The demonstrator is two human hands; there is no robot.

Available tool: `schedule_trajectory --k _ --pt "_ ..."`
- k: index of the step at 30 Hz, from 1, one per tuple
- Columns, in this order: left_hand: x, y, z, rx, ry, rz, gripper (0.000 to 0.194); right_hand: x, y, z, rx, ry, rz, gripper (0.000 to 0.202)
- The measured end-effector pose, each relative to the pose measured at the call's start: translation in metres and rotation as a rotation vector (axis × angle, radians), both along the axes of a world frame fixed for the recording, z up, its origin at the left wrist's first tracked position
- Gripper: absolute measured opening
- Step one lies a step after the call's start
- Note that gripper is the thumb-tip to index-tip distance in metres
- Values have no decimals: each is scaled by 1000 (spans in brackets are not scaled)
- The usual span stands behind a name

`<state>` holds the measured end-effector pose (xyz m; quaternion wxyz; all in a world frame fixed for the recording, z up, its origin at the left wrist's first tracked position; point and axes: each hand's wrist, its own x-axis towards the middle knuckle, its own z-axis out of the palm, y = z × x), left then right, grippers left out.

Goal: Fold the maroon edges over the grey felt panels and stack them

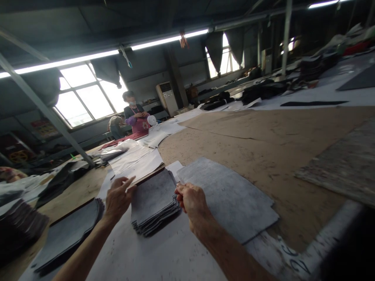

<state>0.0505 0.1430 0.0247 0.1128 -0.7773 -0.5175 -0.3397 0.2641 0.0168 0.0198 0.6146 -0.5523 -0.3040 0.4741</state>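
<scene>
A stack of grey fabric pieces (155, 195) lies on white paper in front of me, its layers uneven along the near and right edges. My left hand (118, 199) is at the stack's upper left corner, fingers apart and thumb stretched toward the edge. At the right edge, my right hand (191, 201) is closed in a pinch by the layers; what sits between the fingertips is hidden. Just right of it, a larger grey sheet (228, 199) lies flat, partly behind my right hand and forearm. A second stack of grey pieces (73, 230) lies left of my left forearm.
Brown paper (234, 136) covers much of the table. A thick dark pile (22, 224) stands at far left, a speckled felt sheet (345, 160) at right. Beyond are a plastic bag (118, 150), black fabric (263, 91) and a person in a pink apron (139, 123). A slanted pole (55, 121) rises at left.
</scene>
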Motion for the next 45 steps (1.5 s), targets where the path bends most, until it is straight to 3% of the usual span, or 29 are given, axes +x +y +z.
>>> schedule_trajectory --k 4,9,13,16,20,26,34,40,45 --pt "10 -26 0 65 -1 16 51 -2 3 -5 3 -183 6 22" --pt "44 -101 -33 10 64 -310 39 -4 -4 4 3 -483 -1 23" --pt "64 -139 -55 176 195 -547 33 5 -32 18 58 -821 133 13" --pt "65 -144 -57 268 198 -570 31 30 -62 22 79 -1117 240 9" --pt "67 -143 -53 255 177 -563 31 73 -94 12 2 -1454 269 11" --pt "73 -147 -52 208 173 -599 32 100 -104 -8 76 -1687 405 20" --pt "74 -146 -52 112 218 -676 35 120 -96 -17 182 -1659 399 39" --pt "96 -150 -48 7 194 -798 37 128 -97 -26 208 -1525 249 18" --pt "117 -149 -45 -43 176 -833 36 129 -95 -25 235 -1507 289 22"
